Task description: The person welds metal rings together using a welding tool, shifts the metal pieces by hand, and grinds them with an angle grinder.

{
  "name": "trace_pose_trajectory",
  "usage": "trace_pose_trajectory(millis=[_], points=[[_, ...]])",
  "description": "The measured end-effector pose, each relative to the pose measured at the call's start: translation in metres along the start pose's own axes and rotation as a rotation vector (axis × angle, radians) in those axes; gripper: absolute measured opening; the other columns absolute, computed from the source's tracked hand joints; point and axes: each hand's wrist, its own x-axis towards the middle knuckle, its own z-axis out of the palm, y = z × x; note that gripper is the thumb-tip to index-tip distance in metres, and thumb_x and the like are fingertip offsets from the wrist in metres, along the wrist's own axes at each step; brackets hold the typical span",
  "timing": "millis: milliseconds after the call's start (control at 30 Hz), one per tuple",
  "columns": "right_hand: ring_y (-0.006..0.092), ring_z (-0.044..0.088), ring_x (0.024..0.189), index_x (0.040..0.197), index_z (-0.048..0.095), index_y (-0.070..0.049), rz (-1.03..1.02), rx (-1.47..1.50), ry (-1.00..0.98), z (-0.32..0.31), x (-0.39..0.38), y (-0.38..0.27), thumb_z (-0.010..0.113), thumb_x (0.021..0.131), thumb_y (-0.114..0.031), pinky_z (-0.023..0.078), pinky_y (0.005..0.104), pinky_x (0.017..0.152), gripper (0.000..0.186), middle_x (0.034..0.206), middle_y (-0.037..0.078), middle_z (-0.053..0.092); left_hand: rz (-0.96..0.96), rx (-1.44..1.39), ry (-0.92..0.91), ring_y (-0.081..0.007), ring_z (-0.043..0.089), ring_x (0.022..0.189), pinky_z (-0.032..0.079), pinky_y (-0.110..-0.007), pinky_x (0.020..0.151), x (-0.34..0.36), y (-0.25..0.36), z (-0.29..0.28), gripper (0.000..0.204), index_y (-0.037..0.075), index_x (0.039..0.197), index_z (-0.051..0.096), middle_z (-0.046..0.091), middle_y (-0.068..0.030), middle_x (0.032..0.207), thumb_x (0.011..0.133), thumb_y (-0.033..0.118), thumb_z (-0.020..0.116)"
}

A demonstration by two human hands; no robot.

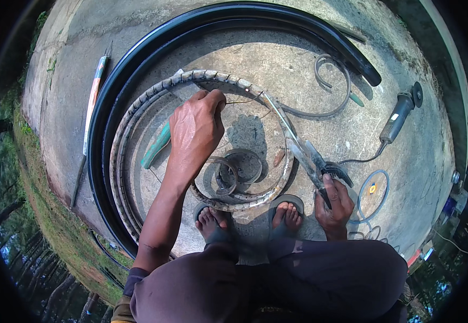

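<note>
Two grips: your left hand's (197, 121) fingers pinch thin wire (239, 102); your right hand's (334, 205) fingers hold snips (308, 159). A left slip could slacken the wire at the banded coil (191, 76), just beyond those fingers; drifting blades could nick it.

Daylight strikes the concrete (277, 62) brightly in the upper middle of the frame, while the 2 trouser legs (336, 264) at the bottom look dim. A dark shadow patch lies near the centre. Sheen marks the left hand (196, 129) and the black tube (245, 11) at the top. Fisheye distortion bows the slab's edges; all 4 corners darken to black; the lower-left trees (35, 264) look soft.
</note>
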Motion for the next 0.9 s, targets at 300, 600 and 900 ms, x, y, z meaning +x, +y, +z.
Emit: trace_pose_trajectory(millis=[300, 600, 900], points=[[0.0283, 0.07, 0.077, 0.126, 0.073, -0.015, 0.017, 0.053, 0.042, -0.01, 0.004, -0.001, 0.076, 0.065, 0.003, 0.058, 0.0359, 0.062, 0.063, 0.1, 0.015, 0.067, 0.06, 0.004, 0.021, -0.0384, 0.069, 0.082, 0.051, -0.047, 0.072, 0.005, 0.007, 0.0, 0.011, 0.008, 0.1, 0.073, 0.07, -0.0159, 0.091, 0.092, 0.009, 0.065], [0.0258, 0.07, 0.076, 0.125, 0.074, -0.02, 0.013, 0.099, 0.05, -0.005, -0.005, -0.001, 0.08, 0.07, -0.001, 0.059, 0.0361, 0.062, 0.058, 0.103, 0.013, 0.064, 0.039, 0.005, -0.009, -0.0377, 0.07, 0.084, 0.052, -0.044, 0.075, 0.004, 0.013, -0.003, 0.014, 0.005, 0.103, 0.073, 0.071, -0.0186, 0.095, 0.091, 0.004, 0.065], [0.0279, 0.071, 0.081, 0.125, 0.074, -0.016, -0.012, 0.101, 0.019, -0.004, -0.005, 0.001, 0.079, 0.071, 0.001, 0.059, 0.0367, 0.066, 0.057, 0.105, 0.015, 0.065, 0.014, 0.014, -0.007, -0.0372, 0.069, 0.08, 0.051, -0.044, 0.073, -0.001, 0.013, -0.007, 0.012, 0.006, 0.102, 0.073, 0.07, -0.0171, 0.091, 0.092, 0.007, 0.066]])
